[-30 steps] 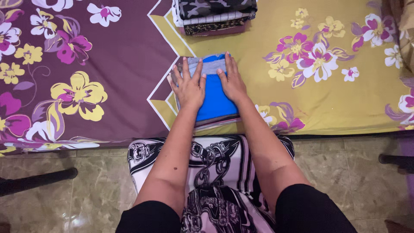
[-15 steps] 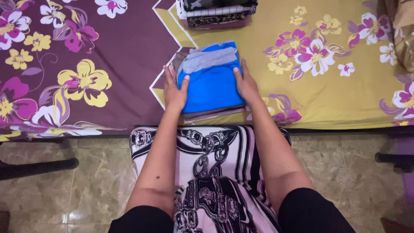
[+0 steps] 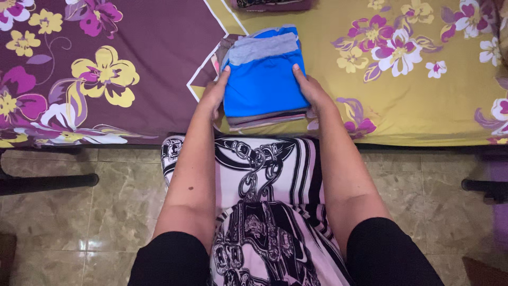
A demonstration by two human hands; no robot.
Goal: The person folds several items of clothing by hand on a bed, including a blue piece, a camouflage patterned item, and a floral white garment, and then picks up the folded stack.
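Blue folded shirt atop a small stack of folded clothes (image 3: 264, 79) on the floral bed sheet (image 3: 423, 106), clasped between left hand (image 3: 214, 95) and right hand (image 3: 312, 91) at its sides; probably soft, light, floppy, best supported from beneath both edges.

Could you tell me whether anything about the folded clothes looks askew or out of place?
Nothing stands out. The left hand and right hand grip the sides of the stack of folded clothes, topped by a blue garment, on the floral bedsheet.
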